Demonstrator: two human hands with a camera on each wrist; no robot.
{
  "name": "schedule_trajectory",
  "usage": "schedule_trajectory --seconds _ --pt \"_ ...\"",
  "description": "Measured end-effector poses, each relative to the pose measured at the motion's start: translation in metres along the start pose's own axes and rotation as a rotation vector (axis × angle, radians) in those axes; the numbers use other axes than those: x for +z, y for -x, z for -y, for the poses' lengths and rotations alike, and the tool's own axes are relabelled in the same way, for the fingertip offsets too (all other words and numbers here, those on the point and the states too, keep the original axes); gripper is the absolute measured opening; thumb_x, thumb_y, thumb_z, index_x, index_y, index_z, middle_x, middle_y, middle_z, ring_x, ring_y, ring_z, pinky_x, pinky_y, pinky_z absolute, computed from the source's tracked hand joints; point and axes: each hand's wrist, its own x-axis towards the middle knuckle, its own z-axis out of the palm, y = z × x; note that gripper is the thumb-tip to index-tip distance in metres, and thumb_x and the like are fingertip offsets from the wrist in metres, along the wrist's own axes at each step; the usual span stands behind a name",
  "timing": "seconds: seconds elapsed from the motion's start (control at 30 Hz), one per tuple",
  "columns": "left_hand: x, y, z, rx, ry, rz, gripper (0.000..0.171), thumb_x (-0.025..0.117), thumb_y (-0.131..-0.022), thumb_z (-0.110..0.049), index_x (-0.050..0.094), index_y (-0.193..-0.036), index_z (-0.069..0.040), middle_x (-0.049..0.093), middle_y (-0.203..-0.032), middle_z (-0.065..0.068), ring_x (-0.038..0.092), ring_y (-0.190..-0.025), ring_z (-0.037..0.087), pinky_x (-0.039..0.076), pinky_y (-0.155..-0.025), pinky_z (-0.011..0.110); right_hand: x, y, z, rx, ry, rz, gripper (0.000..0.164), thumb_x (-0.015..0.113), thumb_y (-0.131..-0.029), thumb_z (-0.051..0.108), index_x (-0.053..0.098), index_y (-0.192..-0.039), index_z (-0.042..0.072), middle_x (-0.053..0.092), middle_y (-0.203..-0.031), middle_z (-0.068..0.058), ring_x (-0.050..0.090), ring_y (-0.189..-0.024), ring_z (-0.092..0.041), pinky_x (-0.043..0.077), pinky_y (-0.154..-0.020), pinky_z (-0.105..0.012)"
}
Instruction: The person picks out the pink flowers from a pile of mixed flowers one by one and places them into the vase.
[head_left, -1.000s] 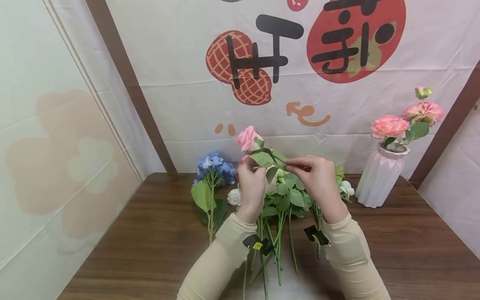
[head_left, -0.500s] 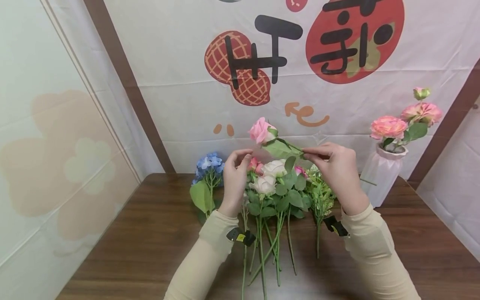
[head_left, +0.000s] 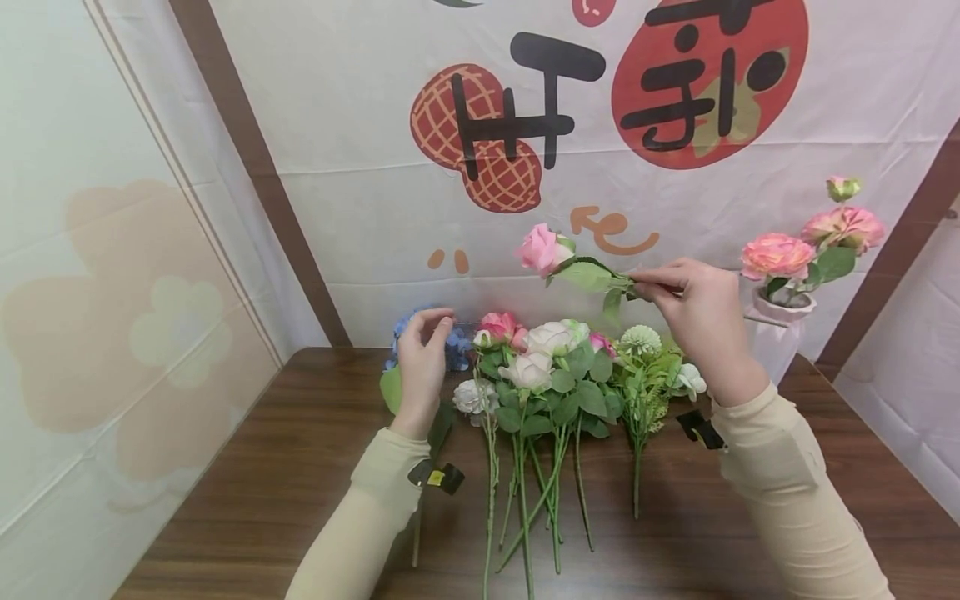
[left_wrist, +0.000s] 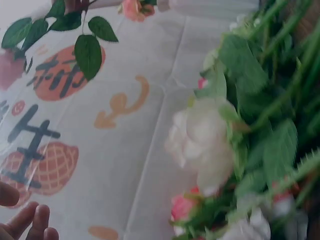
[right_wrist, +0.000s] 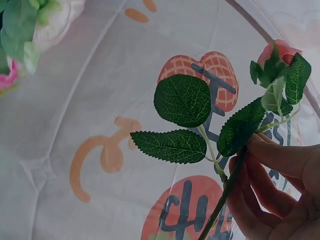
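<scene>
My right hand (head_left: 705,325) pinches the green stem of a pink rose (head_left: 543,249), held above the other flowers with its bloom tipped to the left. In the right wrist view the thumb and fingertips close on the stem just below the bloom's upper leaves (right_wrist: 242,127), and the stem runs on below them. Holding nothing, my left hand (head_left: 422,358) hovers with loosely bent fingers in front of a blue hydrangea (head_left: 458,348), partly covering it. Below and between the hands lies a row of cream roses (head_left: 528,370), a coral-pink flower (head_left: 501,327) and a white flower (head_left: 474,397).
A white ribbed vase (head_left: 776,354) with pink peonies (head_left: 777,255) stands at the back right, partly behind my right hand. Green foliage (head_left: 643,392) lies right of the roses, stems toward me. A printed cloth (head_left: 360,225) hangs behind the brown wooden table (head_left: 277,475).
My right hand has carried the pink rose right and slightly up. My left hand has let go of the rose and moved left, to the hydrangea.
</scene>
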Motion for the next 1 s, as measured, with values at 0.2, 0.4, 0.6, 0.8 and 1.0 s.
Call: schedule_trajectory --seconds 0.2,0.4,0.6,0.8,1.0 --pt "-0.016 -0.002 0.003 -0.034 -0.047 -0.021 0.022 0.055 -0.095 -0.013 0.062 -0.111 0.000 0.061 -0.110 0.017 0.056 -0.100 0.018 0.043 -0.088 0.027 -0.005 -0.006 -0.010 0.006 0.016 -0.027 0.010 0.075 -0.080 0.010 0.078 -0.090 0.008 0.073 -0.084 -0.011 0.068 -0.073 -0.027 0.039 -0.063 -0.013" --pt "-0.031 -0.002 0.008 -0.048 -0.096 -0.025 0.022 0.055 -0.095 -0.012 0.062 -0.111 0.000 0.061 -0.113 0.016 0.056 -0.104 0.018 0.043 -0.091 0.028 -0.007 -0.010 -0.019 0.006 0.014 -0.029 0.010 0.074 -0.080 0.006 0.077 -0.089 0.004 0.073 -0.085 -0.015 0.069 -0.075 -0.030 0.049 -0.067 -0.030" --pt "-0.049 -0.002 0.014 -0.050 -0.187 -0.056 0.021 0.057 -0.094 -0.014 0.064 -0.110 -0.002 0.064 -0.109 0.015 0.055 -0.096 0.014 0.041 -0.085 0.026 -0.008 -0.012 -0.029 0.000 0.030 -0.050 0.010 0.074 -0.079 0.005 0.077 -0.089 0.004 0.073 -0.086 -0.015 0.068 -0.077 -0.030 0.038 -0.066 -0.015" --pt "-0.066 -0.003 0.019 -0.081 -0.280 -0.069 0.024 0.056 -0.095 -0.019 0.064 -0.112 -0.005 0.064 -0.110 0.013 0.056 -0.098 0.016 0.041 -0.084 0.028 -0.008 -0.012 -0.038 0.007 0.000 -0.089 0.010 0.073 -0.081 0.007 0.076 -0.089 0.003 0.072 -0.087 -0.019 0.067 -0.076 -0.034 0.035 -0.064 -0.015" --pt "-0.082 -0.003 0.022 -0.111 -0.315 -0.064 0.027 0.054 -0.096 -0.023 0.063 -0.115 -0.006 0.063 -0.113 0.013 0.056 -0.101 0.019 0.041 -0.084 0.028 -0.009 -0.014 -0.046 0.036 -0.027 -0.133 0.011 0.073 -0.081 0.005 0.076 -0.091 0.002 0.072 -0.087 -0.018 0.067 -0.077 -0.031 0.033 -0.067 -0.006"
